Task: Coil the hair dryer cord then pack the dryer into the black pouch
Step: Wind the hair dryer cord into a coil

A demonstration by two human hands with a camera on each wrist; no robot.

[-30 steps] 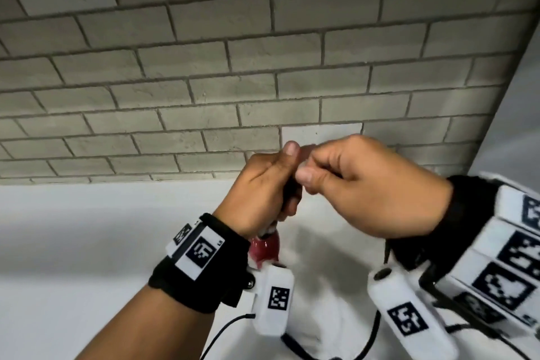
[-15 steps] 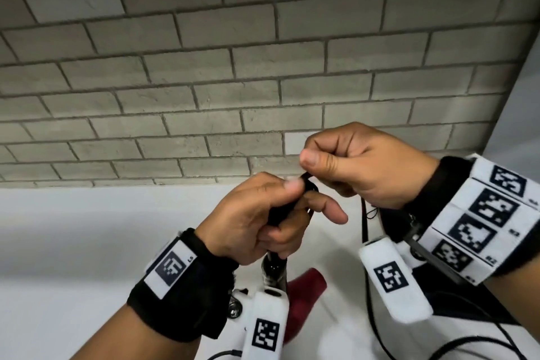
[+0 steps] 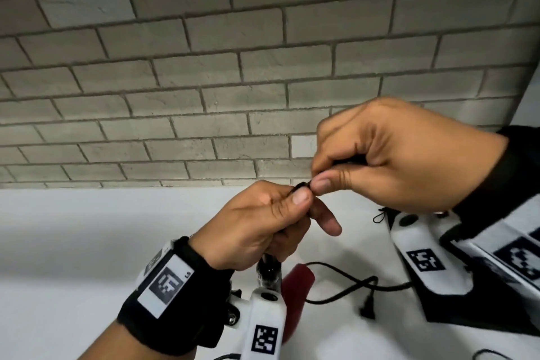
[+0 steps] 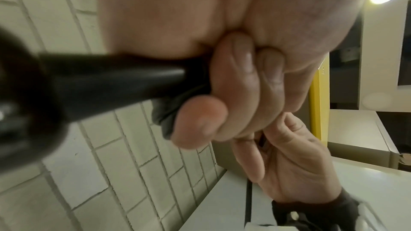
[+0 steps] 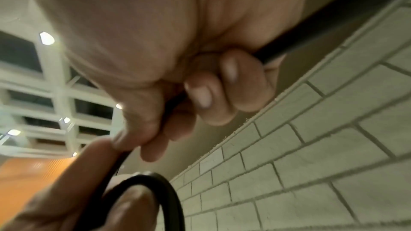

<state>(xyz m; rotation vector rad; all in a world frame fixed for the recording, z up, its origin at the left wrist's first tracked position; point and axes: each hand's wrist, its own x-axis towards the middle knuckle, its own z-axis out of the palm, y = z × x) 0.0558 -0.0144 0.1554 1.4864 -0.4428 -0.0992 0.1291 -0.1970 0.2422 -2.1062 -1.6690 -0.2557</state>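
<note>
I see a brick wall (image 3: 204,73) behind a white table (image 3: 73,242). The dryer (image 3: 295,292) is mostly hidden under my left hand (image 3: 257,228), which curls around its black handle (image 4: 111,80). My right hand (image 3: 403,155) pinches the thin cord (image 5: 142,182), thumb tips almost touching. The plug (image 3: 368,307) lies blurry on the table.

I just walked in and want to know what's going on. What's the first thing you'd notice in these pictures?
The two hands, up close in the middle in front of a grey brick wall: the left hand and the right hand meet thumb to thumb, both pinching a thin black cord. Below them a loose stretch of that cord snakes across the white counter beside something dark red, half hidden behind the left wrist.
</note>
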